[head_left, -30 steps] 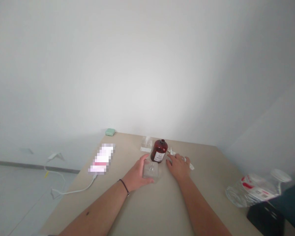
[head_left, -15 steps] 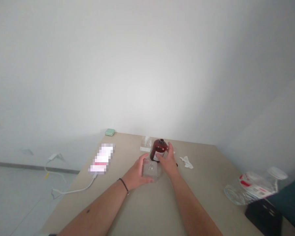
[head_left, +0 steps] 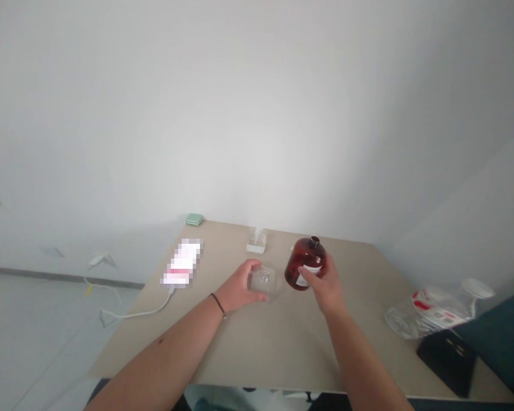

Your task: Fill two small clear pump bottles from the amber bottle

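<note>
My right hand is wrapped round a dark red-brown bottle with a white label. The bottle's neck has no cap on it, and the bottle leans a little to the right, seemingly raised off the table. To its left, my left hand grips a clear, squarish container between thumb and fingers, low over or on the table; I cannot tell which. Through its clear wall a small round detail shows. A gap separates the container from the bottle.
Behind my hands stands a small clear box with a white front. A lit phone on a white cable and a green case lie left. At right are a large clear plastic bottle and a black object.
My right hand has lifted the red-brown bottle and carried it right, away from the clear container. The left hand stays nearly in place. The crumpled tissue is now hidden.
</note>
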`<state>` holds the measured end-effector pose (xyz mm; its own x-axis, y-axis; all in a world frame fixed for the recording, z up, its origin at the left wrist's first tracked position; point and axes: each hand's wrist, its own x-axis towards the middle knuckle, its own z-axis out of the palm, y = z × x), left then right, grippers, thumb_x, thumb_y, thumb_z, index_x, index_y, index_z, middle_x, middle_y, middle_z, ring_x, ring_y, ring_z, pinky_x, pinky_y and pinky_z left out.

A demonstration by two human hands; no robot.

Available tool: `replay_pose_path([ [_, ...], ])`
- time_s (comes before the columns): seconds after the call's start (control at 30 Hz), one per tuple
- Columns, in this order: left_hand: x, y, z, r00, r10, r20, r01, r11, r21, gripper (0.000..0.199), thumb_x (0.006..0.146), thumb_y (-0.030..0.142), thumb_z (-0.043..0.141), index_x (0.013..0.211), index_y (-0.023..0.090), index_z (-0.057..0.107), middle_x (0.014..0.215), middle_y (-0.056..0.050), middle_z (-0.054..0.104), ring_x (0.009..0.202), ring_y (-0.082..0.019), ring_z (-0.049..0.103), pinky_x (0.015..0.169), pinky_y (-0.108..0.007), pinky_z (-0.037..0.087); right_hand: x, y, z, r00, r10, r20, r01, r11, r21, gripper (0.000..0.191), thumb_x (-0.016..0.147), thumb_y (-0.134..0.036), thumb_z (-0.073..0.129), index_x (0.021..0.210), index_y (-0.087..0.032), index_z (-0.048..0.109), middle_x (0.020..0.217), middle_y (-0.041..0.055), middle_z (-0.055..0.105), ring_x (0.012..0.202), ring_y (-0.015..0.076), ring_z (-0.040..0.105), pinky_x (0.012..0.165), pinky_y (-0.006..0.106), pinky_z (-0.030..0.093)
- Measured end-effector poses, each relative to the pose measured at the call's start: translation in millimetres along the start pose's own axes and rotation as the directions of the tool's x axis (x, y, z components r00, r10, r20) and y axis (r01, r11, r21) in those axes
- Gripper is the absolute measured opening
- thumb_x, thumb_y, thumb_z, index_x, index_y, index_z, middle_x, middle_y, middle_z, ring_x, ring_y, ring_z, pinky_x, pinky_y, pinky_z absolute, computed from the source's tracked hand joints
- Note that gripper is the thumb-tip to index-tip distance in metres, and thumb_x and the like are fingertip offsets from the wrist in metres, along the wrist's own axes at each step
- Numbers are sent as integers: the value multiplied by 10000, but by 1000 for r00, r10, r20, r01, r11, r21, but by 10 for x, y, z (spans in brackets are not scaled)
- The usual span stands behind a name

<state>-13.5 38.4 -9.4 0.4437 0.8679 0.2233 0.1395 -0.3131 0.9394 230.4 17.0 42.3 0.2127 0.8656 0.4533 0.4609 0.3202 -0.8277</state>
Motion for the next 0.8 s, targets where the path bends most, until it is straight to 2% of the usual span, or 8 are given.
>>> replay_pose_path([
  [0.13, -9, 78, -31, 1000, -4, 26, 4, 1000, 30, 812, 599, 275, 876, 1283, 200, 445, 1294, -128, 543, 1209, -310, 529, 1060, -480, 396, -226, -139, -285, 995, 19, 101, -21, 1000, 20, 663, 673, -447, 764, 1247, -214, 528, 1137, 95, 670, 971, 264, 659, 865, 428, 532],
  [0.27, -30, 105, -40, 999, 25, 26, -27, 997, 67, 814, 598, 271, 871, 1295, 211, 456, 1279, -113, 570, 1173, -302, 557, 1040, -466, 423, -391, -217, -409, 971, 13, 237, 33, 981, -192, 709, 658, -424, 775, 1283, -221, 511, 1202, 108, 650, 1072, 295, 635, 960, 467, 488],
  [0.47, -75, 86, -27, 990, 140, 33, -143, 986, 90, 832, 604, 318, 872, 1319, 208, 460, 1287, -122, 564, 1167, -305, 564, 1038, -466, 436, -457, -362, -407, 909, -63, 411, 250, 872, -420, 687, 727, -378, 730, 1344, -255, 454, 1250, 105, 608, 1124, 279, 611, 974, 425, 487],
  [0.63, -91, 93, -27, 970, 235, 57, -241, 959, 152, 812, 629, 353, 857, 1323, 201, 463, 1292, -134, 543, 1186, -308, 542, 1058, -460, 423, -409, -418, -396, 874, -58, 482, 340, 782, -522, 672, 728, -335, 699, 1351, -259, 460, 1278, 115, 595, 1179, 295, 577, 1014, 445, 462],
  [0.8, -91, 90, -19, 963, 255, 87, -267, 947, 179, 793, 621, 328, 851, 1306, 206, 471, 1253, -125, 549, 1146, -299, 548, 1038, -459, 434, -388, -413, -395, 848, -52, 528, 399, 718, -570, 704, 709, -320, 685, 1375, -263, 463, 1297, 119, 595, 1191, 309, 572, 1007, 450, 469],
])
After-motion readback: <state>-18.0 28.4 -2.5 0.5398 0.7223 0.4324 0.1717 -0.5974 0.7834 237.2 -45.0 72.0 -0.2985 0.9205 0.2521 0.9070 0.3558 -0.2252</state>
